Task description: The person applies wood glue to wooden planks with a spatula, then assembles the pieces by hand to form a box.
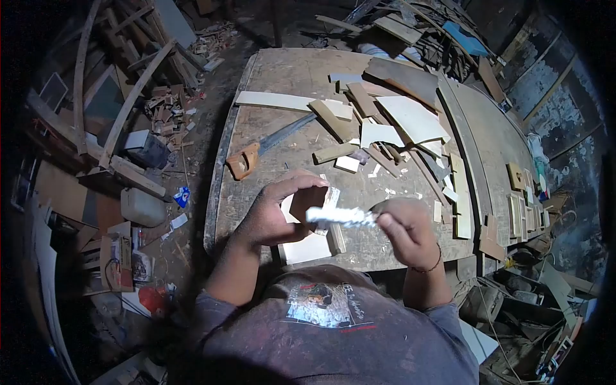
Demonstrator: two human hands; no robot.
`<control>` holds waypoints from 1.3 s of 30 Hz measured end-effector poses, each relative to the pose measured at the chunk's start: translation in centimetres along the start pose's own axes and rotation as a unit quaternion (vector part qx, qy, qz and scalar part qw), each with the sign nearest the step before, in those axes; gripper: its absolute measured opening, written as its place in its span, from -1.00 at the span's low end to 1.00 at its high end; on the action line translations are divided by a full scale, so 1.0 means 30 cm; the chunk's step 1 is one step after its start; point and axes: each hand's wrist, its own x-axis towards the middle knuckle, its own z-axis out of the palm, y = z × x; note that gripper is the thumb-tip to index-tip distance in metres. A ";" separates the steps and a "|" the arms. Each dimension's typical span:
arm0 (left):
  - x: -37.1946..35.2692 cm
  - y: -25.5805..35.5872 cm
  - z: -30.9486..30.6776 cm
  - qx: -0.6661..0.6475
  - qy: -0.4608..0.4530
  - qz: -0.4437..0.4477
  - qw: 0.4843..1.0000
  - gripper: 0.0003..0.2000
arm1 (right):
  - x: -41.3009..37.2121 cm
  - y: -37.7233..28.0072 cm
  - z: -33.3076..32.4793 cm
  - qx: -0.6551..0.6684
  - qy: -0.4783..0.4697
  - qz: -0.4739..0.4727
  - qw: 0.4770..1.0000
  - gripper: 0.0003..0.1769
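My left hand [273, 208] is curved around a small wooden piece [307, 204] with a brown face and pale edges, holding it near the front of the workbench. From the right, my right hand [407, 231] grips a narrow whitish strip [340, 217] between thumb and fingers. Motion and glare blur the strip, and I cannot tell what it is. Its far end overlaps the wooden piece in this view. Below my left hand, a pale board [305, 250] lies at the bench's front edge, with a short wooden strip [336, 239] beside it.
A handsaw [273, 142] lies on the left of the workbench [282, 74]. Wood offcuts [382, 135] crowd its middle and right, near a long pale plank [282, 101]. Small wooden frames [523, 215] stand at far right. Scraps and a plastic canister [142, 206] litter the floor at left.
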 end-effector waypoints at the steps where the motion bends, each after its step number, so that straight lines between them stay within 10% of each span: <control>1: 0.001 -0.001 -0.003 0.004 -0.003 0.018 1.000 -0.48 | 0.004 -0.008 -0.003 -0.040 -0.047 -0.020 0.998 -0.83; 17: -0.024 -0.057 -0.005 -0.002 0.007 0.029 1.000 -0.38 | 0.014 -0.011 0.040 -0.110 0.145 0.003 0.983 -0.92; 25: -0.028 -0.080 -0.012 -0.072 0.054 -0.043 0.995 -0.29 | -0.007 -0.017 0.047 -0.083 0.019 -0.066 0.994 -0.91; 39: -0.048 -0.064 0.002 -0.140 0.035 -0.063 0.988 -0.34 | -0.011 0.033 0.076 -0.105 0.092 -0.036 0.990 -0.90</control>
